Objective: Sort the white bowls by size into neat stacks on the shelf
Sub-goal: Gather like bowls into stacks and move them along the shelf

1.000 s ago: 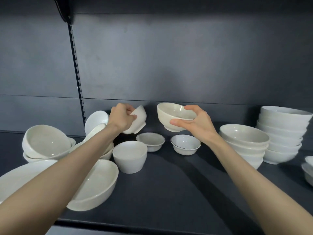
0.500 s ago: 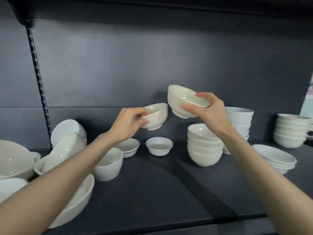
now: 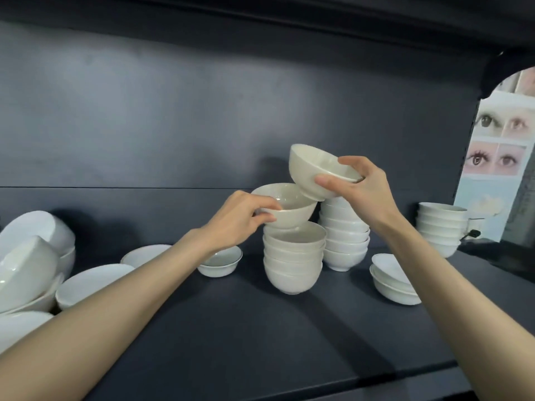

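Now both bowls have travelled: a second ago they hung over the loose pieces mid-shelf, and here they are at the sorted stacks. The left hand [image 3: 240,222] pinches the near rim of a small round white ceramic bowl [image 3: 289,205] and holds it upright directly over the short stack of matching white bowls [image 3: 293,257]. Whether its foot already touches the top bowl I cannot tell. The right hand [image 3: 366,188] grips a second, cream-white ceramic bowl [image 3: 314,169] by its rim, tilted, its foot right at the first bowl's far rim. So two more pieces look ready to join a stack, the left one first, by my reading.

Room, then. The taller stack of white bowls [image 3: 344,241] stands just behind and beside the short one, nearly touching it, so the drop wants to be straight down. A shallow white saucer dish [image 3: 220,263] sits just left, under the left wrist. The widest stretch of dark matte shelf board [image 3: 260,337] lies between the stacks and the front edge — the natural way out for both arms. The unsorted heap of larger white bowls [image 3: 31,273] waits far left.
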`<action>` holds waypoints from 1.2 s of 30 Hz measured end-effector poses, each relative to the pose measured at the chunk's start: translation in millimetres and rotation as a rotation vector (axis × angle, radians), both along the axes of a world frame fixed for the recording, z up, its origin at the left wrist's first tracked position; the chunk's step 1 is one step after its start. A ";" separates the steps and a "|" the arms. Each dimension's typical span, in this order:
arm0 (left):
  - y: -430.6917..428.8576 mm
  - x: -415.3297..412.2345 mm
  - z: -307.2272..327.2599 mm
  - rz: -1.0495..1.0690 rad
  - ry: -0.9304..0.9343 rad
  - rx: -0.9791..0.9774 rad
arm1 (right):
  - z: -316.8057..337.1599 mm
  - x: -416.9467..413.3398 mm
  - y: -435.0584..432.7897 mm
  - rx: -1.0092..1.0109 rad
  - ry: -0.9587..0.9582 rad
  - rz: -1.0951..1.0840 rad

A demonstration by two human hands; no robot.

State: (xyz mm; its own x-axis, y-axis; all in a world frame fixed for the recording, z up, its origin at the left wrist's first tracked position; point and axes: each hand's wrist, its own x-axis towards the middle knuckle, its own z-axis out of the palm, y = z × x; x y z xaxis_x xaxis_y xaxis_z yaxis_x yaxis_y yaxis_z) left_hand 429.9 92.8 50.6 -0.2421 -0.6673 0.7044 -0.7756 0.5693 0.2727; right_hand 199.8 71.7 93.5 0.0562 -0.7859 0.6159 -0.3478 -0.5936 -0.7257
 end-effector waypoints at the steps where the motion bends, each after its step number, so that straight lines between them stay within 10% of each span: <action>1: -2.8 -4.0 -2.3 0.002 -0.003 0.005 | -1.5 -2.4 -3.5 0.007 0.000 0.023; 19: -4.6 -31.1 -48.5 0.056 0.268 -0.050 | -39.5 5.0 -53.4 0.158 0.125 0.278; 27: -14.7 -33.2 -63.6 0.092 0.638 0.480 | -49.6 7.9 -56.8 0.182 0.132 0.329; 36: -26.1 -43.4 -76.1 -0.043 0.738 0.457 | -66.3 8.3 -61.6 0.228 0.151 0.385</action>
State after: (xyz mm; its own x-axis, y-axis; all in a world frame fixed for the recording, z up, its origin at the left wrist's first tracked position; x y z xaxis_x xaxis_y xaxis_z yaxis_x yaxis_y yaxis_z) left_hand 386.5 66.8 -25.5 0.1393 -0.9237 0.3569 -0.2908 0.3063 0.9064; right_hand 208.2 10.1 27.2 0.4457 -0.8047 0.3922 -0.2457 -0.5313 -0.8108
